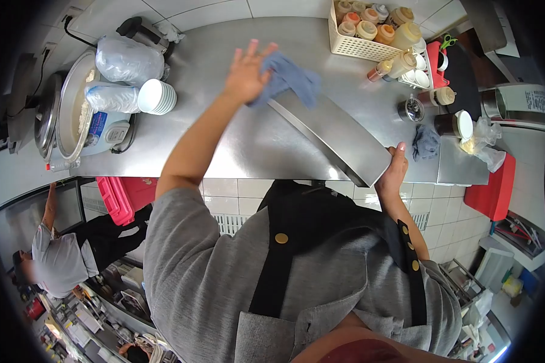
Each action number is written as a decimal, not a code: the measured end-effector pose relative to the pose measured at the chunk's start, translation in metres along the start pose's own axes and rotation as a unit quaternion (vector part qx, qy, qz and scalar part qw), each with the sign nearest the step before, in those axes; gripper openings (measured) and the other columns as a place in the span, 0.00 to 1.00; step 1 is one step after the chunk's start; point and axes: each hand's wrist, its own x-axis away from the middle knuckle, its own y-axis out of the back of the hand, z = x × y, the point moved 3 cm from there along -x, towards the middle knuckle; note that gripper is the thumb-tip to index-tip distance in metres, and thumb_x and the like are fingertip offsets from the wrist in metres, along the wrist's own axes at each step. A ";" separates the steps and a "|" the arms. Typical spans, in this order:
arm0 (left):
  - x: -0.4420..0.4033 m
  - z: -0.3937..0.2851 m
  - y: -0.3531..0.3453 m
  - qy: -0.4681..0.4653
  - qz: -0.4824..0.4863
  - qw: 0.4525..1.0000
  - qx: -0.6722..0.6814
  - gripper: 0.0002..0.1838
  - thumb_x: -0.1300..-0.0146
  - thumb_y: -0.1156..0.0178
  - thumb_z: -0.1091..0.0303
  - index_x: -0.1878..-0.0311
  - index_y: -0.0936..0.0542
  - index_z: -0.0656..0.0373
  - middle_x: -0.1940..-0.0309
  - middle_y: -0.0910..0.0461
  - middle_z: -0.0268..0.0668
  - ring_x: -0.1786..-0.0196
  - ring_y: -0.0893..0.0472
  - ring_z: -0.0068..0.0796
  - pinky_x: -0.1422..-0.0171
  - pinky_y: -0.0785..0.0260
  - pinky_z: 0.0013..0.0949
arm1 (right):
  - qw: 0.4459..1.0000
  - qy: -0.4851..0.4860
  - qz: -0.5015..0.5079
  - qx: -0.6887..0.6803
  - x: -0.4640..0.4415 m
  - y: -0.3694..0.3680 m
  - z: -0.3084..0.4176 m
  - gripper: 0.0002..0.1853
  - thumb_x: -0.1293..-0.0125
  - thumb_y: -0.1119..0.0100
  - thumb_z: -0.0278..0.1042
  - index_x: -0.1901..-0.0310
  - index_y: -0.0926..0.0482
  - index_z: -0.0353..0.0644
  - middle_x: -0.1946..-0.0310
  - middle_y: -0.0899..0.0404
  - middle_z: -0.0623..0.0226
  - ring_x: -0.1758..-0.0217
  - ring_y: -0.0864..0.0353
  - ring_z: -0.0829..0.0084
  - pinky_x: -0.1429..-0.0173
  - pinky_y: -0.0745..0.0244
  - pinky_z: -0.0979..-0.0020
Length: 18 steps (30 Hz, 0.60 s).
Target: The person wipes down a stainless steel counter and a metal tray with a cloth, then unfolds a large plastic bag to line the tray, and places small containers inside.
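A long, narrow stainless-steel container [339,136] lies slantwise over the steel counter, one end close to my body and the other farther off to the left. My right hand [395,172] grips its near right corner, thumb up and fingers partly hidden. A blue-grey cloth [290,75] drapes at the far end of the container. Against the cloth's left side is my left hand [245,78], its fingers stretched out and spread, with the thumb by the fabric. How much of the cloth lies under the palm is hidden.
Stacked white cups [157,97], bagged items [129,58] and a large metal bowl [68,115] stand left on the counter [218,145]. Sauce bottles fill a basket [363,47] at back right. A dark crumpled cloth [426,143] lies right. A co-worker [63,257] stands behind left.
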 end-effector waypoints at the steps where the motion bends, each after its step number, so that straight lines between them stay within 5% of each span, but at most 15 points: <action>1: -0.010 0.028 -0.002 0.032 0.024 0.997 -0.060 0.33 0.28 0.49 0.54 0.21 0.43 0.40 0.23 0.38 0.34 0.18 0.50 0.35 0.16 0.60 0.50 | 1.000 0.001 0.000 0.000 -0.001 -0.001 0.003 0.34 0.21 0.57 0.59 0.86 0.44 0.50 0.86 0.45 0.79 0.81 0.50 0.82 0.75 0.54 0.71; 5: -0.022 0.133 0.000 0.105 -0.011 0.974 -0.201 0.34 0.28 0.50 0.48 0.24 0.36 0.53 0.27 0.33 0.46 0.20 0.42 0.40 0.19 0.51 0.47 | 0.995 0.056 -0.023 0.085 0.002 -0.001 0.022 0.35 0.21 0.59 0.60 0.86 0.42 0.47 0.86 0.42 0.77 0.81 0.48 0.82 0.75 0.53 0.71; 6: -0.029 0.149 0.015 0.255 -0.028 0.966 0.004 0.31 0.30 0.48 0.47 0.32 0.29 0.61 0.36 0.26 0.51 0.28 0.32 0.43 0.26 0.41 0.45 | 0.991 0.081 -0.048 0.092 -0.002 -0.001 0.026 0.35 0.21 0.59 0.60 0.86 0.41 0.46 0.86 0.41 0.77 0.81 0.47 0.82 0.74 0.52 0.71; 7: -0.027 0.154 0.016 0.390 -0.034 0.896 0.211 0.32 0.32 0.46 0.46 0.41 0.22 0.68 0.44 0.19 0.56 0.36 0.22 0.47 0.34 0.32 0.43 | 0.992 0.078 -0.045 0.093 -0.004 0.004 0.024 0.36 0.21 0.59 0.61 0.86 0.41 0.46 0.86 0.40 0.76 0.80 0.45 0.82 0.74 0.52 0.72; 8: -0.020 0.147 0.013 0.390 -0.031 0.895 0.213 0.32 0.32 0.46 0.46 0.41 0.22 0.68 0.44 0.19 0.56 0.36 0.22 0.47 0.34 0.32 0.43 | 0.991 0.076 -0.046 0.097 -0.002 0.007 0.022 0.36 0.21 0.59 0.61 0.86 0.41 0.46 0.86 0.40 0.76 0.80 0.45 0.82 0.74 0.52 0.72; 10: -0.011 0.068 0.058 0.337 -0.050 0.861 0.379 0.31 0.35 0.42 0.44 0.61 0.19 0.72 0.63 0.16 0.54 0.57 0.16 0.49 0.52 0.27 0.42 | 0.995 0.060 -0.043 0.069 -0.004 0.008 0.018 0.36 0.22 0.59 0.61 0.86 0.40 0.45 0.86 0.41 0.77 0.80 0.45 0.82 0.73 0.51 0.72; 11: -0.012 0.059 0.040 0.259 -0.037 0.904 0.338 0.30 0.36 0.41 0.43 0.64 0.20 0.70 0.70 0.18 0.47 0.64 0.19 0.44 0.57 0.28 0.40 | 0.995 0.062 -0.044 0.067 -0.004 0.009 0.018 0.36 0.22 0.59 0.61 0.86 0.40 0.45 0.86 0.41 0.77 0.80 0.45 0.82 0.73 0.51 0.72; 12: -0.003 -0.013 0.083 0.188 0.111 0.917 0.333 0.31 0.36 0.41 0.41 0.54 0.19 0.66 0.64 0.17 0.50 0.59 0.17 0.46 0.52 0.27 0.42 | 0.995 0.063 -0.034 0.074 -0.004 0.012 0.017 0.36 0.22 0.59 0.61 0.86 0.39 0.44 0.86 0.40 0.77 0.80 0.44 0.82 0.73 0.51 0.73; 13: 0.011 -0.056 0.069 0.126 0.015 0.957 0.261 0.34 0.35 0.42 0.37 0.42 0.20 0.60 0.52 0.17 0.51 0.50 0.19 0.48 0.43 0.28 0.47 | 0.994 0.068 -0.022 0.080 -0.004 0.011 0.017 0.36 0.22 0.58 0.61 0.86 0.37 0.43 0.86 0.40 0.77 0.80 0.44 0.82 0.73 0.51 0.73; 14: 0.031 -0.112 0.079 0.108 0.069 0.966 0.223 0.37 0.35 0.44 0.34 0.35 0.24 0.55 0.41 0.22 0.50 0.41 0.22 0.49 0.34 0.33 0.54 | 0.994 0.070 -0.020 0.077 -0.002 0.009 0.019 0.36 0.22 0.58 0.61 0.86 0.37 0.43 0.86 0.40 0.77 0.80 0.44 0.82 0.73 0.51 0.73; 17: 0.042 -0.198 0.053 -0.263 0.095 0.950 0.140 0.31 0.29 0.52 0.39 0.32 0.26 0.49 0.31 0.29 0.44 0.34 0.28 0.54 0.27 0.39 0.49 | 0.993 0.096 -0.024 0.071 0.002 0.006 0.021 0.36 0.22 0.57 0.60 0.85 0.35 0.42 0.86 0.39 0.77 0.80 0.44 0.83 0.74 0.51 0.73; 18: 0.035 -0.193 0.050 -0.262 0.093 0.951 0.138 0.31 0.29 0.52 0.39 0.32 0.26 0.49 0.31 0.29 0.44 0.34 0.28 0.54 0.27 0.39 0.49 | 0.992 0.099 -0.022 0.070 0.000 0.010 0.017 0.36 0.22 0.57 0.60 0.85 0.35 0.42 0.86 0.39 0.77 0.80 0.44 0.83 0.74 0.51 0.73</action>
